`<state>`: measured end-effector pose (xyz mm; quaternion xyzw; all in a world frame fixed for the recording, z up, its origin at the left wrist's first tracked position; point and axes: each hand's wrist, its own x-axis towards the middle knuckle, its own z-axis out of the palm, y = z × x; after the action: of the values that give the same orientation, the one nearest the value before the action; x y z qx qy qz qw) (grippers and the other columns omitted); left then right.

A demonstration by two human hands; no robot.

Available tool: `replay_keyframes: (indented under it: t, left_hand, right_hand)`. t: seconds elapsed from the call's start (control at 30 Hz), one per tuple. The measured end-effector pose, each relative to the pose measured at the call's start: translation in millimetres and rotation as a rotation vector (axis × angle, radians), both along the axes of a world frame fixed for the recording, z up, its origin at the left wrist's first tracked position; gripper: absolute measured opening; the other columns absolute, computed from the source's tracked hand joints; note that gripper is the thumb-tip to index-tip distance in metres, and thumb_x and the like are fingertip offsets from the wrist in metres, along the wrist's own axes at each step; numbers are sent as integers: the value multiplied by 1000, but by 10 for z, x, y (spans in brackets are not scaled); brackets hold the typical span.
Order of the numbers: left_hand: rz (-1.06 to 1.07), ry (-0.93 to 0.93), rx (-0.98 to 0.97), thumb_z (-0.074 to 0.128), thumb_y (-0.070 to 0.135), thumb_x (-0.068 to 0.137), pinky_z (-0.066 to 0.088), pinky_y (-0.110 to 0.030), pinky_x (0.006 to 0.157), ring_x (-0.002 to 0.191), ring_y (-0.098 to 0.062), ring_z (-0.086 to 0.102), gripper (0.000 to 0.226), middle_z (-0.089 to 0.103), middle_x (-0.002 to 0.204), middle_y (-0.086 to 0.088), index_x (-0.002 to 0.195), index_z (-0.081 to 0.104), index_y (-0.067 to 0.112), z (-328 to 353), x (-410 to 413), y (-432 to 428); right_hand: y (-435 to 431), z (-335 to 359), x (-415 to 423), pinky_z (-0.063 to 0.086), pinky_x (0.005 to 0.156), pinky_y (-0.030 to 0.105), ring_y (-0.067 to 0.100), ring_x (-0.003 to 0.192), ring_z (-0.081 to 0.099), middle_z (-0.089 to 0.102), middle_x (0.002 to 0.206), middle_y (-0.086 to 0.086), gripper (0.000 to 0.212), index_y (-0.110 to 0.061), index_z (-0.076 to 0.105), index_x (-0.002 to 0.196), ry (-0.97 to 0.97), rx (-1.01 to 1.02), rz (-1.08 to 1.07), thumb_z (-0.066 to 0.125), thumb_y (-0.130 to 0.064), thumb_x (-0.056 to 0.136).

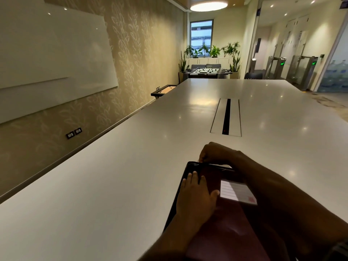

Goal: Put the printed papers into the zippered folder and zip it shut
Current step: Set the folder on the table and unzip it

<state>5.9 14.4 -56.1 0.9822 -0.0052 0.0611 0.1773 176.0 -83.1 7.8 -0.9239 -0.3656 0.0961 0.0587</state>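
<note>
Maroon cover beneath flat, straight fingers (pixel 194 178): our left hand (pixel 195 193) presses the zippered folder (pixel 231 228) down while our right hand (pixel 216 153), fingers curled, pinches its far edge, apparently at the zip. No papers show; we judge them inside, zipping unfinished. Folder lies on the white table (pixel 113 166), near side.

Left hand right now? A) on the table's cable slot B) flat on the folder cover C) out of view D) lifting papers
B: the left hand lies with straight fingers on the folder cover, while the right hand pinches at its far edge.
</note>
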Motion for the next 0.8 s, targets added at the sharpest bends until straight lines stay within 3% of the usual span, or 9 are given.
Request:
replay_keyframes:
  t: [0.17, 0.47, 0.63, 0.73, 0.8]
  left_hand:
    - [5, 11, -11, 36, 56, 94, 5, -37, 119, 148, -24, 5, 72, 12, 160, -12, 151, 21, 14, 3, 0, 7]
    - [13, -8, 38, 29, 58, 95, 3, -35, 119, 148, -23, 5, 72, 10, 160, -12, 151, 18, 14, -35, -33, -3]
    - [25, -10, 81, 28, 58, 96, 4, -35, 119, 148, -24, 8, 72, 12, 160, -14, 151, 20, 13, -35, -31, -27]
    - [29, -12, 95, 30, 58, 96, 5, -36, 119, 148, -25, 10, 72, 14, 159, -14, 151, 22, 12, -52, -14, -26]
    - [41, -18, 97, 31, 58, 95, 6, -37, 119, 148, -25, 11, 71, 16, 159, -15, 150, 24, 12, -64, -12, -29]
  right_hand:
    - [-274, 40, 18, 41, 80, 20, 14, 102, 66, 76, 105, 2, 15, -14, 78, 98, -24, -19, -30, 69, -14, 86]
    - [-1089, 112, -116, 49, 82, 23, 13, 95, 67, 78, 98, 2, 14, -15, 80, 93, 15, -86, -158, 71, -12, 82]
    - [-1639, 92, -299, 34, 65, -1, 9, 89, 69, 79, 94, 0, 15, -14, 81, 88, 11, -22, -266, 68, -8, 81]
    - [-1843, 39, -470, 46, 76, 16, 13, 92, 71, 79, 96, 1, 13, -15, 81, 90, -6, 39, -300, 72, -11, 81]
    - [-1926, -14, -588, 46, 79, 20, 15, 92, 71, 78, 97, 1, 13, -16, 80, 93, -46, 80, -331, 74, -15, 82]
